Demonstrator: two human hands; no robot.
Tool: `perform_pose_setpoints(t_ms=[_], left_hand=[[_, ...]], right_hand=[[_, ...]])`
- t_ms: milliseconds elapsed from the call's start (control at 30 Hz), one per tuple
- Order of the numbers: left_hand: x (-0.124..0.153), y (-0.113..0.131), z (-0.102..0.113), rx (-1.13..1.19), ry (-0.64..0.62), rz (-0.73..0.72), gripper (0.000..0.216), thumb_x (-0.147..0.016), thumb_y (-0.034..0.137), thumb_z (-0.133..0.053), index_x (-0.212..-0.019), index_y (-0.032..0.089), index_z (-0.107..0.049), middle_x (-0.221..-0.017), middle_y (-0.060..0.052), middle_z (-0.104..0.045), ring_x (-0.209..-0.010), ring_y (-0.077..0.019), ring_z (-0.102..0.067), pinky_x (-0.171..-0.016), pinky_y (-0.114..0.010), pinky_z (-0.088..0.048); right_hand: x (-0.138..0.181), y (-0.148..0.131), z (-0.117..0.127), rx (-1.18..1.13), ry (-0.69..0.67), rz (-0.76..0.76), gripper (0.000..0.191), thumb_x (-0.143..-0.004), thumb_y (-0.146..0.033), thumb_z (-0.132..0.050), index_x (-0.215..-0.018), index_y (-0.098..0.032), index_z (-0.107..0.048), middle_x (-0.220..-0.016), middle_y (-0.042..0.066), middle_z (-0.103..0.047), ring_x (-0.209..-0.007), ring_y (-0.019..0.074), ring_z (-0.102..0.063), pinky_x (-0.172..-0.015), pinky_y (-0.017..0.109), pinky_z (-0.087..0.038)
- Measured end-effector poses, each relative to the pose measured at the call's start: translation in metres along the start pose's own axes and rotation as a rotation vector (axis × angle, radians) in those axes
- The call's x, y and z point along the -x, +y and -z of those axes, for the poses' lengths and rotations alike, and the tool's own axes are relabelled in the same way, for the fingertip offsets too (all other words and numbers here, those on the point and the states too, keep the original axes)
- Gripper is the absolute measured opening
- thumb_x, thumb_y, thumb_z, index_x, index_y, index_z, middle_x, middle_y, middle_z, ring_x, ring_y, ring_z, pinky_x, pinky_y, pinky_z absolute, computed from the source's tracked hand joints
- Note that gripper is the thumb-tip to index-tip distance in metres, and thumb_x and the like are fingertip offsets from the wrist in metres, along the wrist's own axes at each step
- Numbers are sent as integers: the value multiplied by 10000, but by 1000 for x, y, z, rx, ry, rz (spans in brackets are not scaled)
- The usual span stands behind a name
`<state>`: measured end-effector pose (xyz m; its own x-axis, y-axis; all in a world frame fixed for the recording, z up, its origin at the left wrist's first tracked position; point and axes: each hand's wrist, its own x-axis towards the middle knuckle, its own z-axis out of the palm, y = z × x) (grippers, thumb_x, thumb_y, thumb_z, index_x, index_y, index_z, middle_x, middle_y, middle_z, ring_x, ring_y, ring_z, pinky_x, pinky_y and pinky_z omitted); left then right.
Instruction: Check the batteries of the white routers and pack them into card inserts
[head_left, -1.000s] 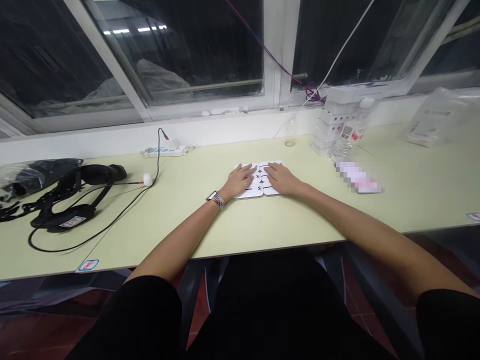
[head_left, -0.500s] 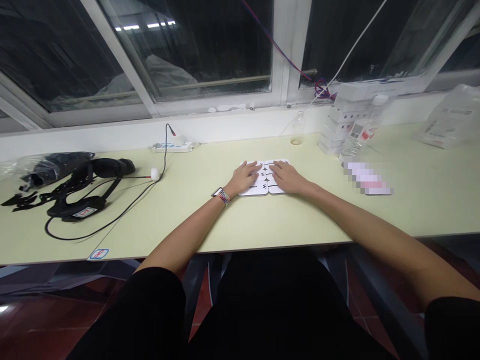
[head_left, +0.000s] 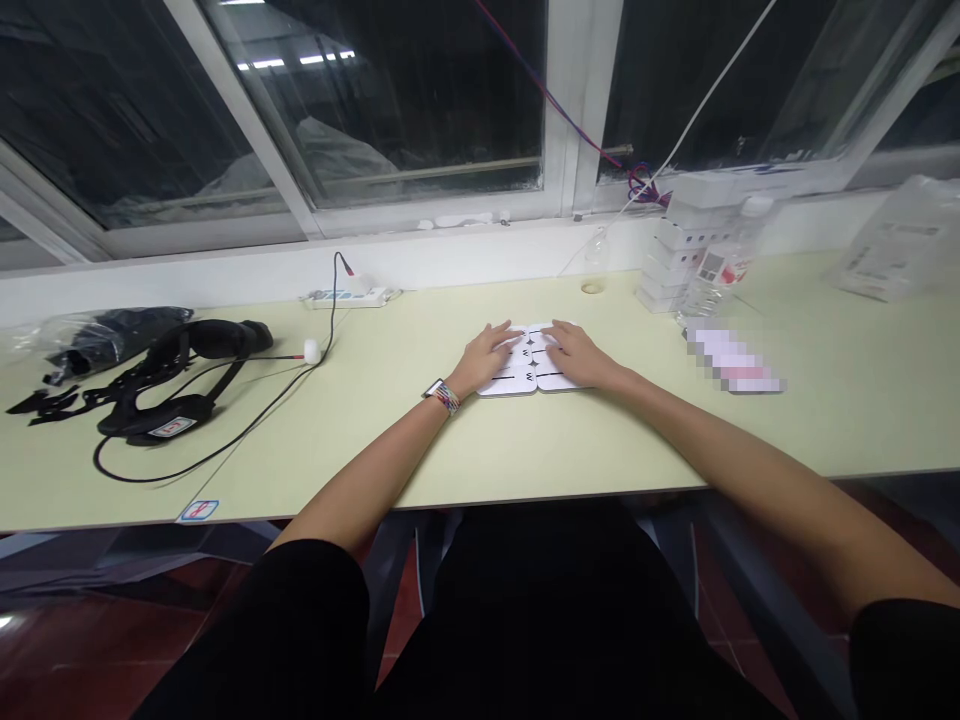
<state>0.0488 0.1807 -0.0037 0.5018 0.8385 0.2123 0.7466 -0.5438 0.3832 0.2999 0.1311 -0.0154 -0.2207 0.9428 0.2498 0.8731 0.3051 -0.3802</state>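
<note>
White puzzle-like tiles [head_left: 529,378] with black marks lie joined together on the pale green table [head_left: 525,450]. My left hand [head_left: 486,356] rests flat on the left tiles with fingers stretched out. My right hand [head_left: 576,354] lies flat on the right tiles, fingers spread. Both hands press on the tiles and hide most of them. A watch with a woven band [head_left: 442,394] sits on my left wrist.
At the left lie a black strap harness [head_left: 172,380] with a cable and a black bag [head_left: 97,335]. A white power strip [head_left: 349,296] sits by the wall. A stack of white boxes [head_left: 679,255], a plastic bottle [head_left: 724,265] and a clear bag [head_left: 896,240] stand at the right.
Both hands stay on the tiles with only slight finger shifts. The view has shifted a little.
</note>
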Motion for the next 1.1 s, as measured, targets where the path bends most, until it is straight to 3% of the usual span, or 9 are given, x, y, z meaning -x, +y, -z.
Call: perform_pose_setpoints(t_ms=[100,167,267,433,767,1100], left_hand=[[1,-10,14,-40,76,47,599,-1132,357,-267,-1651,263,-551,-1815,27,-388,-1708,-287,-315,-1384,-492,-298],[2,-23,24,-87,112,106,604,-1125,318,-259,-1654,221,-533,-1811,-27,-404,-1714,-313,-289,-1377,-537,-285],[4,-47,35,-161,107,195,585,-1095,290,-334,-1635,205,-542,-1792,-105,-432,-1695,-396,-303,-1339,-652,-268],[3,-68,34,-232,13,240,559,-1096,346,-372,-1630,289,-526,-1733,-128,-515,-1628,-434,-396,-1267,-716,-310],[0,-68,32,-301,-28,214,479,-1109,329,-305,-1482,266,-600,-1634,-164,-581,-1497,-403,-502,-1201,-673,-383],[1,-67,33,-323,-40,209,458,-1118,345,-295,-1451,266,-599,-1602,-173,-590,-1471,-403,-513,-1185,-658,-400]], right_hand=[[0,15,13,23,199,-53,562,-1127,-357,-357,-1600,-128,-557,-1750,199,-452,-1633,380,-379,-1335,597,-343],[-1,33,19,75,263,-94,549,-1118,-304,-338,-1580,-117,-568,-1713,209,-494,-1582,392,-440,-1297,602,-394],[-5,62,22,110,187,-147,544,-1102,-269,-345,-1558,-95,-587,-1657,231,-554,-1526,399,-512,-1237,588,-468],[-16,91,14,127,70,-99,517,-1080,-257,-407,-1518,-134,-653,-1596,195,-639,-1517,376,-546,-1277,575,-426],[-28,98,14,184,48,-82,472,-1093,-314,-389,-1415,-129,-680,-1447,248,-653,-1299,401,-623,-1129,564,-501],[-28,98,10,179,47,-71,446,-1099,-301,-402,-1404,-124,-676,-1429,237,-665,-1292,381,-616,-1133,525,-504]])
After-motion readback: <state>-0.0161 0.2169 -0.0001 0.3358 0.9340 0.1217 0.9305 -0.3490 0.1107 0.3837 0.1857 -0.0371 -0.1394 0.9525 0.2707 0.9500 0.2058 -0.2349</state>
